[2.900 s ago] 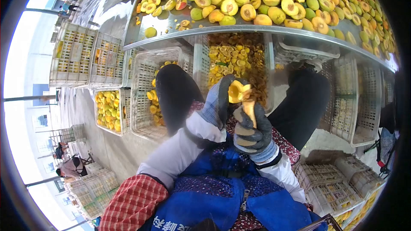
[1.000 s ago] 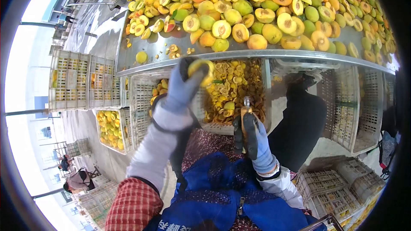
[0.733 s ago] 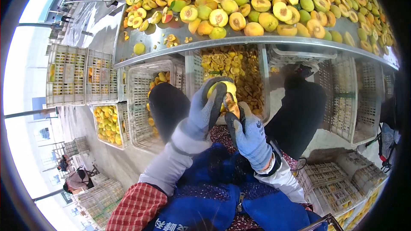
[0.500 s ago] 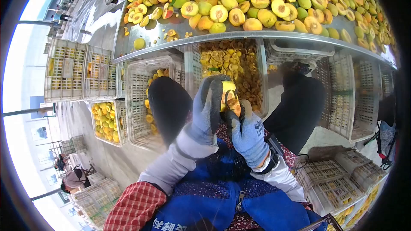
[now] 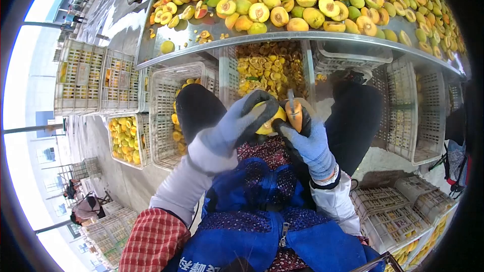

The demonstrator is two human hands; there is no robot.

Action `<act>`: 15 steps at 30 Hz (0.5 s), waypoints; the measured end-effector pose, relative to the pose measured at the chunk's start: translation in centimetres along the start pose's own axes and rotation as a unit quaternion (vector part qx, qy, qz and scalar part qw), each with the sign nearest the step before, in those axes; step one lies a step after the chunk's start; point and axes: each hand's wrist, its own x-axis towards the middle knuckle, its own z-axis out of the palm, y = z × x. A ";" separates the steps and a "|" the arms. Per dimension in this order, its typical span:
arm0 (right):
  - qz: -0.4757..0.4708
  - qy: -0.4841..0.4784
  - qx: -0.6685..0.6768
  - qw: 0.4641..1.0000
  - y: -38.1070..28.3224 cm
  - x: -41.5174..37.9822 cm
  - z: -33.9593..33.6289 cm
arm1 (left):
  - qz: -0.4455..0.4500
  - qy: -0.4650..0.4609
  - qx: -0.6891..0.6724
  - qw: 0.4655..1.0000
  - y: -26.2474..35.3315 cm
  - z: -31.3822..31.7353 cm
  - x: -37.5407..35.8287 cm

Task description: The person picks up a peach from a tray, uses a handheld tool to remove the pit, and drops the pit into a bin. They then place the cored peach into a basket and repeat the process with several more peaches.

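My left hand, in a grey-blue glove with dark fingers, is closed around a yellow peach half with its cut side partly showing. Right beside it, my right hand, gloved the same way, grips a small pitting knife whose narrow metal end points up. An orange piece of peach lies against the knife, between the fingers of that hand. Both hands are close together above my lap; the knife's handle is hidden in the glove.
Ahead, a metal table bears a heap of halved peaches. Below its edge stands a crate of peach scraps, between my knees. More crates with peaches stand at the left, and stacked crates at the lower right.
My hands have moved slightly apart. The right hand has drawn the knife off to the right, away from the peach in my left hand; an orange piece now shows beside the blade.
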 end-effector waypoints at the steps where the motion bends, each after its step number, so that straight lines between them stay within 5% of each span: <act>1: -0.038 -0.039 -0.118 0.991 0.2 0.0 -0.1 | 0.002 -0.009 -0.021 1.000 0.4 0.2 0.0; 4: -0.141 0.002 -0.287 0.947 -0.7 -0.5 0.0 | 0.004 -0.031 -0.004 1.000 -0.6 -0.4 0.3; 5: -0.233 0.030 -0.285 0.929 0.0 -0.8 0.0 | 0.094 0.008 0.012 0.995 -1.5 0.1 0.7; 6: -0.006 0.037 -0.088 0.995 -0.5 -1.9 1.0 | 0.183 0.046 0.027 0.982 -1.8 0.4 0.9; 8: -0.086 0.017 -0.250 0.964 -1.6 -2.8 1.8 | 0.175 0.055 0.068 0.981 -1.8 0.8 0.4; 10: -0.048 0.000 -0.308 0.950 -1.1 -3.3 2.1 | 0.077 0.097 -0.232 0.965 -2.6 2.0 -0.1; 12: -0.019 -0.005 -0.298 0.954 -1.1 -3.2 2.3 | 0.073 0.115 -0.252 0.958 -3.0 2.7 -0.2; 14: -0.008 -0.018 -0.294 0.956 -0.9 -3.3 2.5 | 0.306 0.188 0.104 0.927 -3.3 3.1 -0.1; 15: -0.023 -0.004 -0.292 0.956 -0.7 -3.4 2.7 | 0.305 0.189 0.105 0.927 -3.0 3.4 -0.2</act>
